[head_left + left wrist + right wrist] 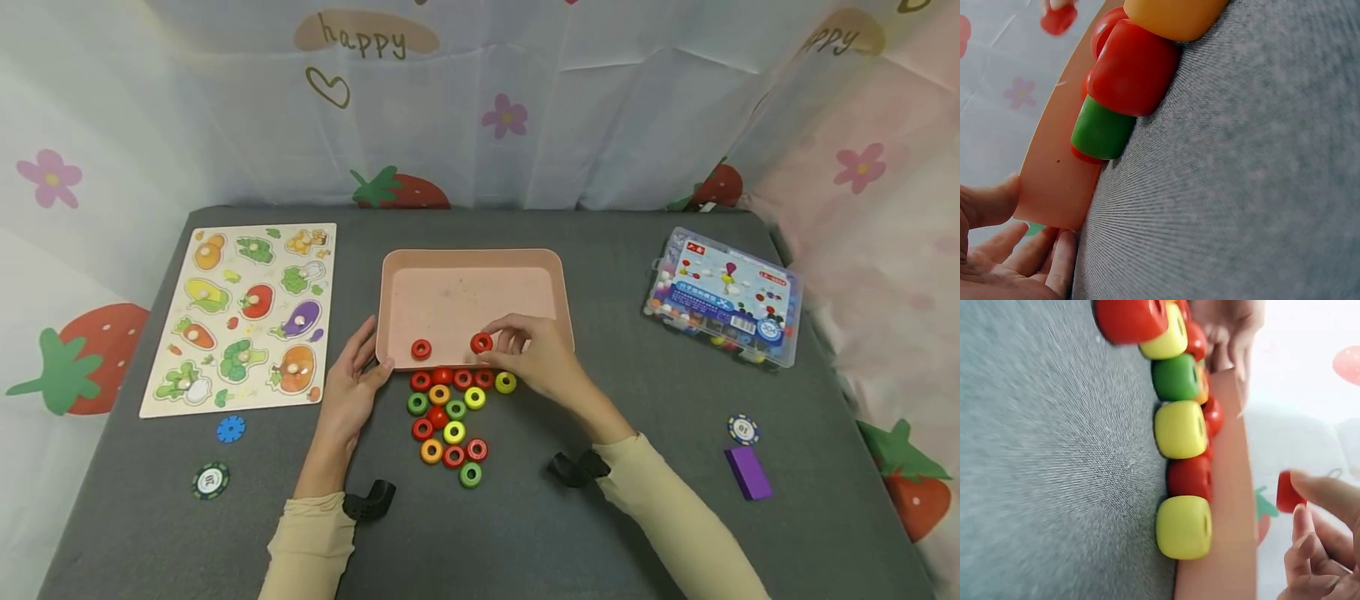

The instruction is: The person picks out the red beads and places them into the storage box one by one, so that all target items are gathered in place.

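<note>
While the left hand (351,390) rests pretty straight fingers against the left front corner of the pink tray (465,292), the right hand (542,357) has a red ring bead (475,346) pinched between thumb and fingers, up over the tray's front part. Behind it there's a good stretch of tray floor to the far rim, but loose beads (437,417) crowd the outside of the front edge. It's plain red, chunky, with a round hole.
</note>
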Demonstrator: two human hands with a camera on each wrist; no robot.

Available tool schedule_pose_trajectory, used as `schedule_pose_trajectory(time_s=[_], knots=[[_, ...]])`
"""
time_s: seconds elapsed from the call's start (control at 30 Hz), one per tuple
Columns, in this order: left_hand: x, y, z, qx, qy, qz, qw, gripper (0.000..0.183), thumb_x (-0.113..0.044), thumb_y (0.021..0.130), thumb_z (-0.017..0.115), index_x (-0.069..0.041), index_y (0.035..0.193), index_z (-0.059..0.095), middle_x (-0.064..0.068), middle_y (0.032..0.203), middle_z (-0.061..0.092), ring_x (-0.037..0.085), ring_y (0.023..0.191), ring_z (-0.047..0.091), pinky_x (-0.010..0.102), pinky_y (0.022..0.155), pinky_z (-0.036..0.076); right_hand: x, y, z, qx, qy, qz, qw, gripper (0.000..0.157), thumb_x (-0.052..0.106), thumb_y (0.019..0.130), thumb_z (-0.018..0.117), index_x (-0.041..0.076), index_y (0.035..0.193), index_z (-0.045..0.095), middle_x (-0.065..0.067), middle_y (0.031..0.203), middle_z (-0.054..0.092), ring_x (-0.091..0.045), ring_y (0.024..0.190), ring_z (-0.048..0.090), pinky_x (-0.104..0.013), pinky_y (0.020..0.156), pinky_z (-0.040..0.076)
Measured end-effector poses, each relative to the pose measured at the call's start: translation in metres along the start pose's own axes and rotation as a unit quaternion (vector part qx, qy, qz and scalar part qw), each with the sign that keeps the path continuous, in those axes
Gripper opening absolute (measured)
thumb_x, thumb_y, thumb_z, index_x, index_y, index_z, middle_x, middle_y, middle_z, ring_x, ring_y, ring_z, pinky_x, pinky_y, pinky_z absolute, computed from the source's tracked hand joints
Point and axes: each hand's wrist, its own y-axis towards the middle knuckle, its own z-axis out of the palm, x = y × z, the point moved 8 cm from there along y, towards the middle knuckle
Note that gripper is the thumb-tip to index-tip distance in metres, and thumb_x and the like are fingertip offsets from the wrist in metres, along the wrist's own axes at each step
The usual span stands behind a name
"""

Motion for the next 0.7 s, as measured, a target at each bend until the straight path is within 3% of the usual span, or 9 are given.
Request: schedule_pose_trajectory(time_s=[0.13, 0.37, 0.7], knots=[[0.000, 0.000, 0.000, 0.002, -0.002, 0.000, 1.0000, 0.066, -0.013, 0.101, 0.059, -0.029, 0.158, 0.030, 0.000, 0.157, 0.042, 0.019, 0.139, 0.046, 0.030, 0.102, 0.041, -0.009, 0.016, 0.008, -0.013, -0.037, 0.026, 0.999, 0.024, 0.020, 0.082, 0.085, 0.013, 0.103, 0.076, 0.003, 0.072, 0.064, -0.012, 0.064, 0.055, -0.028, 0.061, 0.045], [0.001, 0.002, 0.001, 0.006, -0.002, -0.001, 1.0000, 0.066, -0.013, 0.101, 0.058, -0.032, 0.158, 0.031, -0.001, 0.157, 0.041, 0.017, 0.139, 0.045, 0.027, 0.100, 0.043, -0.014, 0.033, 0.034, 0.019, -0.068, 0.075, 0.995, 0.022, 0.024, 0.082, 0.084, 0.019, 0.102, 0.075, 0.005, 0.073, 0.062, -0.013, 0.065, 0.056, -0.029, 0.060, 0.045], [0.000, 0.000, 0.000, 0.003, -0.005, 0.002, 1.0000, 0.066, -0.012, 0.101, 0.059, -0.030, 0.158, 0.031, 0.000, 0.157, 0.041, 0.019, 0.138, 0.046, 0.018, 0.090, 0.046, -0.013, 0.040, 0.059, 0.063, -0.079, 0.078, 0.992, 0.025, 0.026, 0.080, 0.086, 0.019, 0.102, 0.074, 0.006, 0.075, 0.062, -0.012, 0.067, 0.057, -0.029, 0.063, 0.046]])
